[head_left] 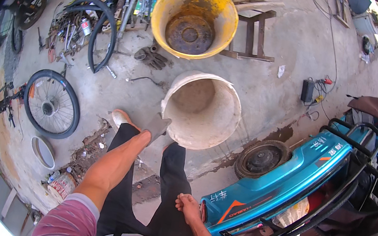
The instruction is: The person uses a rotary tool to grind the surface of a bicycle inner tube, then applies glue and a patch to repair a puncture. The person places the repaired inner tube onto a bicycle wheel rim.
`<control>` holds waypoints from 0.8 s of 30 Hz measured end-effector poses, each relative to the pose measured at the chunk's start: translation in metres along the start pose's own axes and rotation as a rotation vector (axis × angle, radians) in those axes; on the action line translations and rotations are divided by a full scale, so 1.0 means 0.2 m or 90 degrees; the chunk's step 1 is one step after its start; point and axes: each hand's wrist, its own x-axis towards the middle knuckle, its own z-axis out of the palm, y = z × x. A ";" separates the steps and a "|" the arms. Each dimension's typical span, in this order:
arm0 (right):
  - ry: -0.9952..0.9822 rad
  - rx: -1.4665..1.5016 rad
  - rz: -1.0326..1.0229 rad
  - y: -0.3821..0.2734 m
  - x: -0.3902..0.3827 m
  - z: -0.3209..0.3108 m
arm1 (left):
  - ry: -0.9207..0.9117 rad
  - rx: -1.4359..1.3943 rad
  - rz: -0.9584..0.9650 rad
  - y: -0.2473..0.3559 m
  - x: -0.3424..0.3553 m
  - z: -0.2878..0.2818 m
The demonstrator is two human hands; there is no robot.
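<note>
My left hand point(145, 135) is closed on a flat grey piece point(157, 128) whose exact kind I cannot make out. The piece sits beside the near left rim of a large off-white bucket point(232, 100), whose open mouth faces me. Inside, the bucket's wall and bottom look pale and stained. My right hand point(188, 206) is curled shut in front of my right thigh, near the end of a teal vehicle body, and nothing shows in it. Beyond the white bucket stands a bigger yellow tub point(232, 23) with a dirty brown bottom.
A teal cargo vehicle point(285, 171) with black rails fills the right, with a small wheel point(262, 159) beside it. Dark gloves point(151, 57), loose tyres point(104, 39) and scattered tools lie far left. A bicycle wheel point(52, 104) is left; a wooden stool point(252, 36) lies behind.
</note>
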 end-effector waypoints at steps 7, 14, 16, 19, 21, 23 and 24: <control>-0.037 -0.029 -0.028 -0.01 0.04 0.06 | 0.069 -0.185 0.018 -0.40 -0.48 -0.89; -0.033 -0.084 -0.027 0.14 0.05 0.19 | 0.114 -0.352 -0.057 -0.79 -0.60 -1.41; -0.025 -0.078 -0.029 0.16 0.04 0.21 | 0.126 -0.385 -0.080 -0.87 -0.57 -1.45; -0.011 -0.074 -0.024 0.18 0.01 0.22 | 0.172 -0.413 -0.168 -1.01 -0.49 -1.50; 0.000 -0.065 -0.026 0.20 -0.03 0.23 | 0.265 -0.413 -0.259 -1.11 -0.42 -1.52; 0.016 -0.057 -0.021 0.21 -0.08 0.25 | 0.235 -0.439 -0.248 -1.22 -0.39 -1.54; 0.011 -0.051 -0.034 0.21 -0.10 0.26 | 0.242 -0.449 -0.266 -1.26 -0.38 -1.55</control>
